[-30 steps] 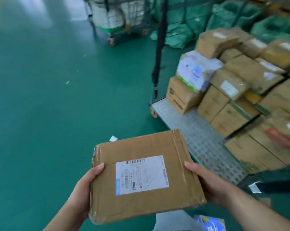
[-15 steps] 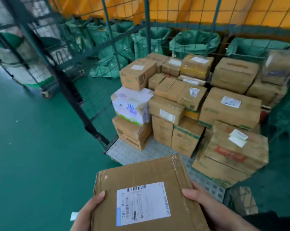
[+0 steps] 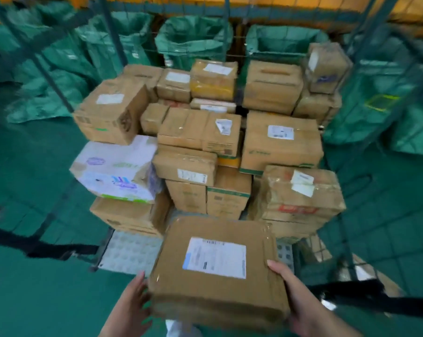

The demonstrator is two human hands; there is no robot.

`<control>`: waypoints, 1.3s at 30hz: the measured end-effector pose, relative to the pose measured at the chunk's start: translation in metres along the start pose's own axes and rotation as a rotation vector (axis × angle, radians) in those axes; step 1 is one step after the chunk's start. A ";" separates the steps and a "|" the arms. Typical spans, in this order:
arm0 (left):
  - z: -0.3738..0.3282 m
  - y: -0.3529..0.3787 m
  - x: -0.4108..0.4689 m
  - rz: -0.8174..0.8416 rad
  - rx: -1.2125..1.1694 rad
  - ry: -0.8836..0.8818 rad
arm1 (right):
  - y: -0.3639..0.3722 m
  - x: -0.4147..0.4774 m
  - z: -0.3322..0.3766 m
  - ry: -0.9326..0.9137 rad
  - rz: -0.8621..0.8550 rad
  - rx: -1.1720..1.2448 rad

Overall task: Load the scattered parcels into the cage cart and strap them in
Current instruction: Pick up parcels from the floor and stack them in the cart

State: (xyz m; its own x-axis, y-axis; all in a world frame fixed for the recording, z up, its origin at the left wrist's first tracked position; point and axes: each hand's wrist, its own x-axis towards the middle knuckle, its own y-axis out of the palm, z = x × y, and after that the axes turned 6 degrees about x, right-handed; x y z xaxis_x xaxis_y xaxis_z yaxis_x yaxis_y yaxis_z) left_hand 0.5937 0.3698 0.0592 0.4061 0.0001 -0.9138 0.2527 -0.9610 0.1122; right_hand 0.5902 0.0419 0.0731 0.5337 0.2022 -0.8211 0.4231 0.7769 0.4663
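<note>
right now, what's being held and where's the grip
A flat cardboard parcel: the left hand grips its left edge, the right hand its right edge, thumb on top.

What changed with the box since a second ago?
The box, held by the left hand and right hand, went forward from over the green floor to the cart, right before the stacked boxes. Both hands kept their hold on its sides; the stack stayed put.
</note>
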 end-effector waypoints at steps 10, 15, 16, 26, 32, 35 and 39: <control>-0.105 0.099 0.060 0.301 0.535 0.045 | -0.006 0.005 -0.012 -0.311 -0.252 0.443; -0.112 0.176 0.078 0.286 0.636 0.076 | -0.039 -0.004 0.019 -0.428 -0.312 0.474; -0.112 0.189 0.080 0.276 0.638 0.070 | -0.048 -0.002 0.028 -0.440 -0.340 0.434; -0.124 0.334 0.116 0.211 0.419 0.145 | -0.124 0.046 0.232 -0.592 -0.321 0.135; -0.120 0.414 0.131 0.130 0.602 0.192 | -0.136 0.064 0.285 -0.582 -0.805 0.269; -0.114 0.427 0.129 0.111 0.573 0.234 | -0.129 0.091 0.267 -0.573 -0.798 0.394; -0.121 0.417 0.136 0.213 0.551 0.160 | -0.125 0.100 0.264 -0.607 -0.627 0.609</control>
State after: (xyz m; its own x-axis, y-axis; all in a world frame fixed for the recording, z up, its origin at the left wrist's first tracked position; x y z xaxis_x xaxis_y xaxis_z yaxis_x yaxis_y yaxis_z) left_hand 0.8607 0.0025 0.0293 0.5353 -0.2073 -0.8188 -0.3225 -0.9461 0.0286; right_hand 0.7838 -0.1924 0.0194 0.2978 -0.5928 -0.7483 0.9546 0.1756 0.2408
